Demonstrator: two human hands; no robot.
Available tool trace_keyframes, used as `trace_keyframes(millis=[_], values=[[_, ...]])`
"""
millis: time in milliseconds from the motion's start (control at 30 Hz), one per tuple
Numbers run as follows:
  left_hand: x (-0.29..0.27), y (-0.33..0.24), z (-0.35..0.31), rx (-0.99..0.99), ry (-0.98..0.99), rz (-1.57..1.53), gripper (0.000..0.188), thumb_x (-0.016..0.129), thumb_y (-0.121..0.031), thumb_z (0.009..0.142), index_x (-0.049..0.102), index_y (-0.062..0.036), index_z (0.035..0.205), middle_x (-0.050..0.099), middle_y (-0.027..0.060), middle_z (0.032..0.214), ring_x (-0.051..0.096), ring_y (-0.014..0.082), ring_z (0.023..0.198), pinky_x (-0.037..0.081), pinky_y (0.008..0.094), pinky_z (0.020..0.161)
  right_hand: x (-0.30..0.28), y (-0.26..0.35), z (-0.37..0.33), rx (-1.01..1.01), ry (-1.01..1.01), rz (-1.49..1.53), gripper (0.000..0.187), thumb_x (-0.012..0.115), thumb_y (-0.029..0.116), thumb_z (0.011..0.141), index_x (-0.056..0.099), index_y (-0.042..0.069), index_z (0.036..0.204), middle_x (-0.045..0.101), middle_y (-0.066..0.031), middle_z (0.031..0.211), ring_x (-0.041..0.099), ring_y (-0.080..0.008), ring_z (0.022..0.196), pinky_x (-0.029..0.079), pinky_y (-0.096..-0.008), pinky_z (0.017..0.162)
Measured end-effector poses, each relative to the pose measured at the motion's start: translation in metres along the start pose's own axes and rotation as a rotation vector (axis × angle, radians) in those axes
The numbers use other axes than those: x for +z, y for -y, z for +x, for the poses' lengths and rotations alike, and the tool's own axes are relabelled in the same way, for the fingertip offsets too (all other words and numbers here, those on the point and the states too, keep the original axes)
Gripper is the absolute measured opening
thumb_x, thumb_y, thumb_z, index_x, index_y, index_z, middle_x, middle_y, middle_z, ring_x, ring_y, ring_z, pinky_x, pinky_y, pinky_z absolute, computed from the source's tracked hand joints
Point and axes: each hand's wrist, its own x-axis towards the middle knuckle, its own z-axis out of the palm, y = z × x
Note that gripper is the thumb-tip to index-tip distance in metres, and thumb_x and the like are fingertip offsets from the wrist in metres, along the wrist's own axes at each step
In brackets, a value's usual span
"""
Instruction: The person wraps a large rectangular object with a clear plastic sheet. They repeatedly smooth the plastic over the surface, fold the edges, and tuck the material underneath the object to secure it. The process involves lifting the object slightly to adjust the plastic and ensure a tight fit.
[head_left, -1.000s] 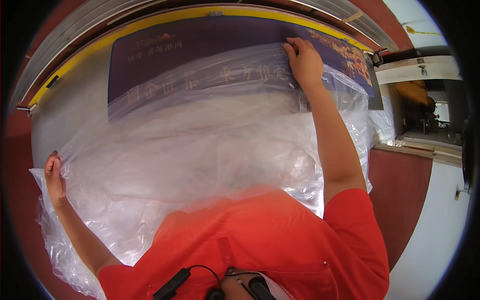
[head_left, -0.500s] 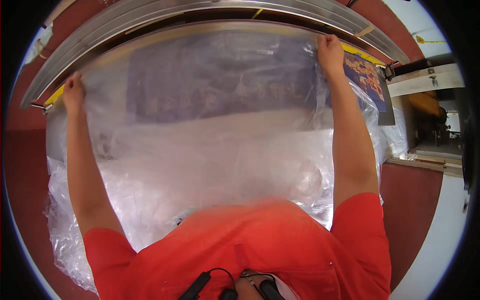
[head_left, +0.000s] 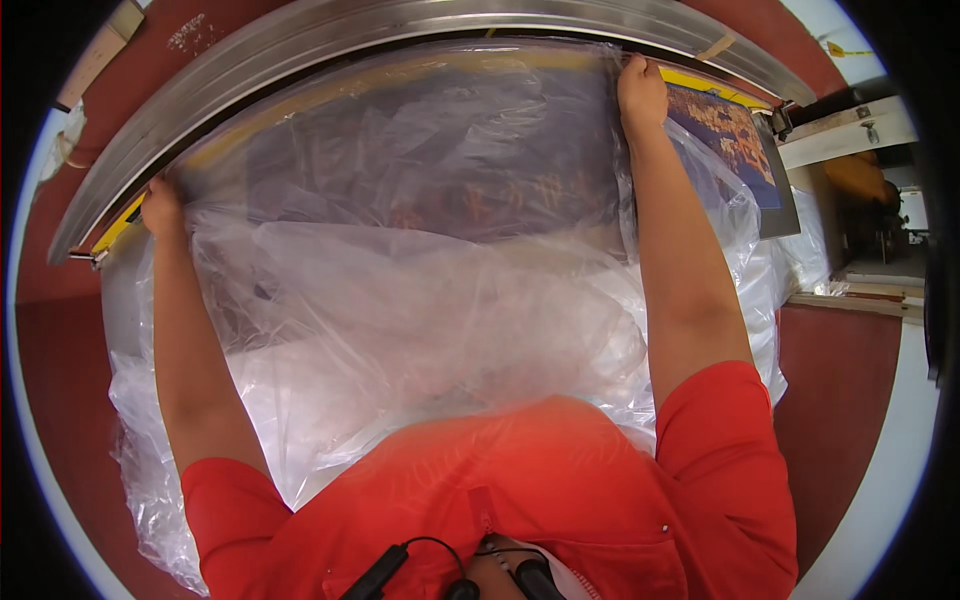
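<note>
My left hand [head_left: 162,205] is closed on the far left corner of a clear plastic sheet [head_left: 420,310]. Further right, my right hand [head_left: 642,92] pinches the same sheet near its far edge. Wrinkled, with loose folds towards my body, the film spans the space between both arms. Through it shows a dark blue panel with orange markings. The uncovered right end of a blue and orange print [head_left: 740,145] lies beyond my right hand. A yellow strip [head_left: 700,85] runs along the far edge, close to both hands.
A long curved-looking metal beam [head_left: 420,32] crosses the far side. More crumpled clear film [head_left: 150,480] hangs at the left. A white wooden frame [head_left: 850,130] stands at the right, next to a small clamp-like fitting [head_left: 783,122]. The floor [head_left: 840,390] is dark red.
The plastic sheet has gone from fairly smooth to slacker and more folded. My left hand has shifted down and slightly right in view, my right hand slightly up and left. Both still grip it.
</note>
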Motion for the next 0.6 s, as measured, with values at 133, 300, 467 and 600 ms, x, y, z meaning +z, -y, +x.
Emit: trace_keyframes(millis=[133, 300, 467, 600], values=[[0.005, 0.006, 0.011, -0.022, 0.109, 0.068, 0.044, 0.038, -0.041, 0.077, 0.053, -0.0008, 0.088, 0.058, 0.0195, 0.085, 0.053, 0.0362, 0.083, 0.041, 0.0424, 0.072, -0.007, 0.004, -0.004, 0.012, 0.035, -0.029, 0.045, 0.024, 0.032, 0.077, 0.054, 0.005, 0.097, 0.055, -0.0204, 0.097, 0.05, -0.0358, 0.093, 0.037, -0.0418, 0.081], [0.018, 0.035, 0.025, 0.206, 0.004, 0.361, 0.035, 0.042, -0.035, 0.08, 0.05, -0.0021, 0.091, 0.058, 0.0188, 0.075, 0.056, 0.0332, 0.073, 0.042, 0.0423, 0.064, -0.007, 0.011, -0.006, 0.04, 0.059, -0.016, 0.048, 0.025, 0.035, 0.076, 0.054, 0.005, 0.1, 0.054, -0.0193, 0.099, 0.049, -0.0346, 0.095, 0.037, -0.0407, 0.082], [-0.016, -0.024, -0.01, -0.179, 0.228, -0.242, 0.045, 0.04, -0.038, 0.077, 0.06, 0.0025, 0.083, 0.06, 0.0136, 0.081, 0.057, 0.0215, 0.079, 0.042, 0.0312, 0.068, -0.009, 0.001, 0.005, 0.001, 0.156, 0.046, 0.053, 0.029, 0.043, 0.075, 0.056, 0.005, 0.099, 0.054, -0.02, 0.1, 0.049, -0.0329, 0.097, 0.036, -0.0387, 0.082], [-0.026, -0.019, -0.013, -0.279, 0.391, -1.002, 0.03, 0.053, -0.028, 0.078, 0.057, -0.0012, 0.09, 0.058, 0.0038, 0.089, 0.052, 0.0124, 0.08, 0.038, 0.0247, 0.069, 0.002, -0.018, 0.021, -0.145, 0.349, 0.186, 0.052, 0.041, 0.047, 0.072, 0.059, 0.002, 0.092, 0.058, -0.0171, 0.088, 0.054, -0.0272, 0.087, 0.039, -0.0341, 0.076]])
